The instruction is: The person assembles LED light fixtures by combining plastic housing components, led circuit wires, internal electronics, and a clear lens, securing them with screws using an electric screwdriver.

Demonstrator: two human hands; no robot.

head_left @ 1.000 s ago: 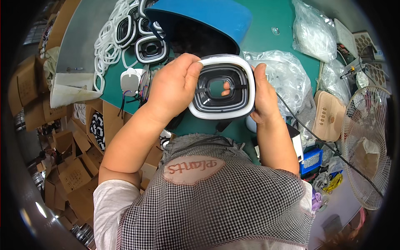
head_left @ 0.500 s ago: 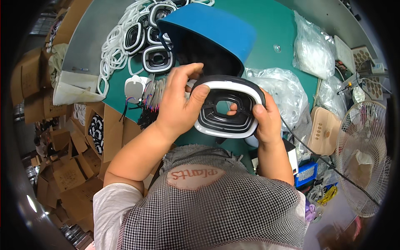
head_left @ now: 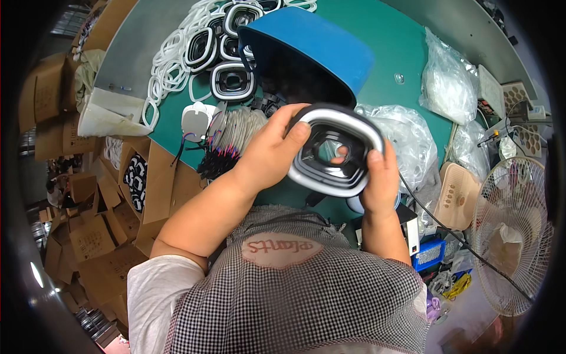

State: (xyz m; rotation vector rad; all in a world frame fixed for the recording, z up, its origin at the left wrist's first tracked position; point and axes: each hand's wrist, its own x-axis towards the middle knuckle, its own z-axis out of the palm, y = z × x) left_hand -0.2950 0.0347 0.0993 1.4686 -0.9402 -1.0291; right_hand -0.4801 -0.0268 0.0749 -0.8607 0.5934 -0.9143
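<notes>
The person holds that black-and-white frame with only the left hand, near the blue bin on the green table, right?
Not only the left hand: the head view shows the right hand holding the black-and-white frame too. It is indeed near the blue bin on the green table.

We see a big green table point(head_left: 401, 53) below the left hand point(head_left: 272, 150) and the right hand point(head_left: 382, 183). Far past the right hand, a grey panel point(head_left: 460, 30) bends along the table's edge. Well left of the left hand, we find brown boxes point(head_left: 97, 237) in a heap. Lower there, a bright spot of light point(head_left: 36, 273) shines. Right of the right hand is a round fan point(head_left: 508, 236).
</notes>
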